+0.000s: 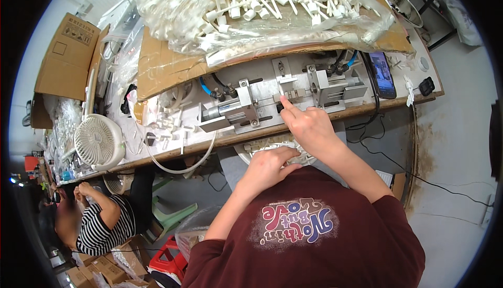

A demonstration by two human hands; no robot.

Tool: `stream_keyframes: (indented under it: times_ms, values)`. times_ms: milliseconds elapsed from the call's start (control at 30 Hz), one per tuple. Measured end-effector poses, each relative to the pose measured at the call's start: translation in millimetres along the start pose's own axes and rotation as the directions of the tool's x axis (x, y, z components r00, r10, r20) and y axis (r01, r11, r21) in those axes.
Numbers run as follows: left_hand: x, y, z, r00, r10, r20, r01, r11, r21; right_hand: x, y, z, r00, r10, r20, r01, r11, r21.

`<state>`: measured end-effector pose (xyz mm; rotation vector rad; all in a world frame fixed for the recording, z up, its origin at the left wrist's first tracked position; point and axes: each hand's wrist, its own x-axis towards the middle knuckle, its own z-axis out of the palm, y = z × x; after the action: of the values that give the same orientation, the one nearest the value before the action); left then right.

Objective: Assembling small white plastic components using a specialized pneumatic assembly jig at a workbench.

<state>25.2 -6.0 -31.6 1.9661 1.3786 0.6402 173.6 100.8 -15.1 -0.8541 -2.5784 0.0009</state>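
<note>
As the right hand sets its straight index finger at the metal fixture block, neither hand's grasp can be told; white plastic parts lie just past the bent fingers of the left hand. Light pressure, clear of the flanking pneumatic cylinders, seems best.

At a crowded workbench, we extend our right hand's index finger to a small block between two metal fixtures, while our left hand, thumb apart from fingers, hangs near white pieces below. A plastic bag heaped with white parts tops cardboard; a lit phone lies right, and a co-worker in stripes sits left, beyond a fan.
</note>
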Motion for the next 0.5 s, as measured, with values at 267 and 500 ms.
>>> stream_keyframes:
  times_ms: [267, 500]
  values:
    - [-12, -2, -3, 0.996, -0.013, -0.090, 0.014, 1.000, 0.011, 73, 20, -33, 0.957, 0.114, -0.268, -0.040, 0.964, 0.264]
    - [-20, -5, -1, 0.992, -0.026, -0.123, 0.029, 0.999, 0.022, 197, 47, -16, 0.944, 0.196, -0.266, -0.201, 0.980, 0.009]
